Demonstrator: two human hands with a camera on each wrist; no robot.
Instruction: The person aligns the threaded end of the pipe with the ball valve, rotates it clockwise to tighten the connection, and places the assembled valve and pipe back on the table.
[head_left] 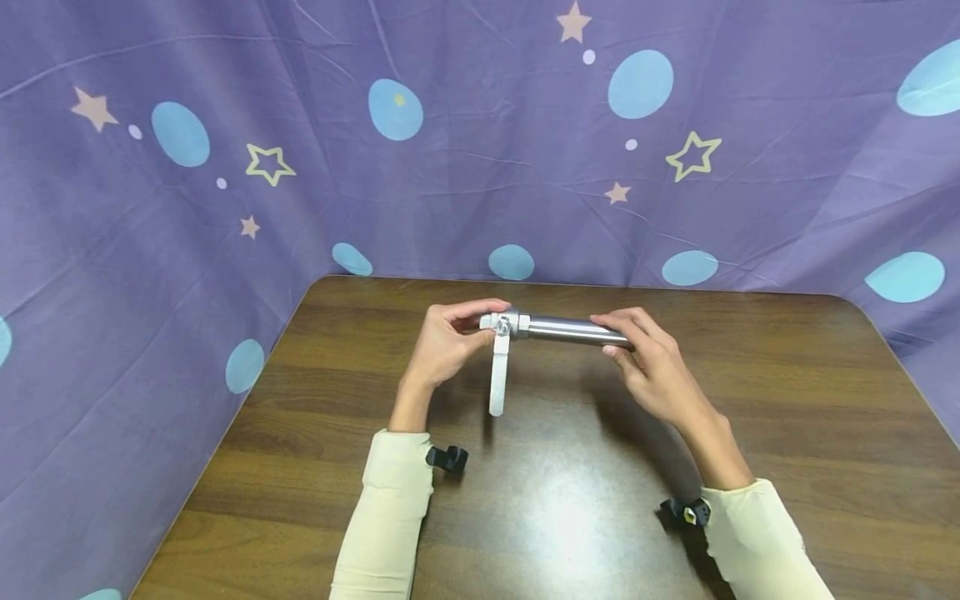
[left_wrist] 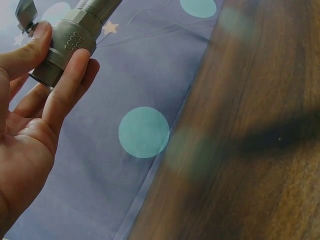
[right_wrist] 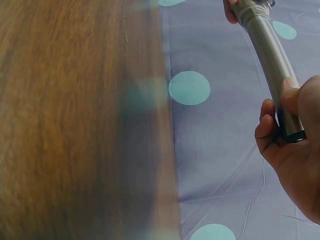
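Note:
Above the table, a metal ball valve (left_wrist: 71,41) is joined to a straight steel pipe (head_left: 572,330). My left hand (head_left: 444,343) grips the valve body between thumb and fingers, at the end away from the pipe. The valve's flat lever handle (head_left: 497,379) points toward me, at a right angle to the pipe. With thumb and fingers, my right hand (head_left: 651,367) holds the pipe near its free end. In the right wrist view that dark open end of the pipe (right_wrist: 294,136) shows beside the palm. The joint between valve and pipe is in sight, but its threads are not.
Below both hands lies a brown wooden table (head_left: 300,467) with rounded far corners. A purple curtain (head_left: 465,150) with stars and blue dots hangs behind it and along the left side. Black straps with small mounts (head_left: 447,459) sit at both wrists.

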